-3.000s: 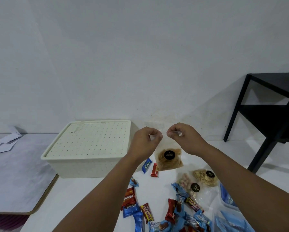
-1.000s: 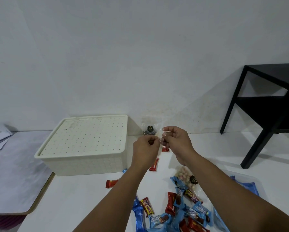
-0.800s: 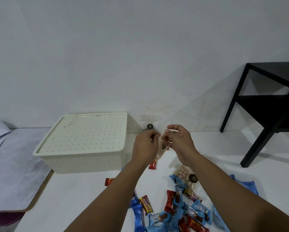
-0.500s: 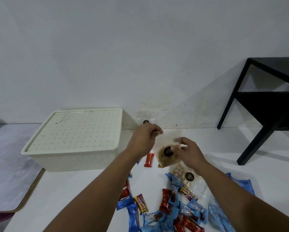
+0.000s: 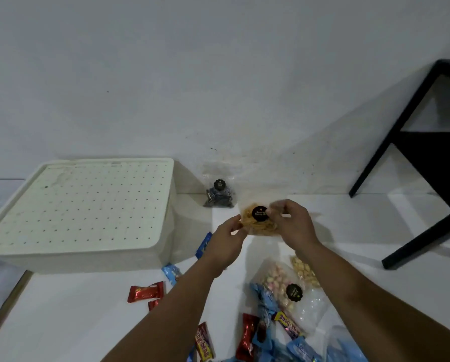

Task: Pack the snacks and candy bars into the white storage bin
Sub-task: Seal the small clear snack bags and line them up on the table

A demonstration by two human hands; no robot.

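Snack bag (image 5: 258,221) — between both grips (aloft)

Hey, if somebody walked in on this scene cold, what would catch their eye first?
Probably the clear bag of golden snacks with a black round sticker, held up in mid-frame between the left hand and the right hand. Next, the white storage bin at the left, its dotted lid on. Then the red and blue candy bars scattered along the bottom edge.
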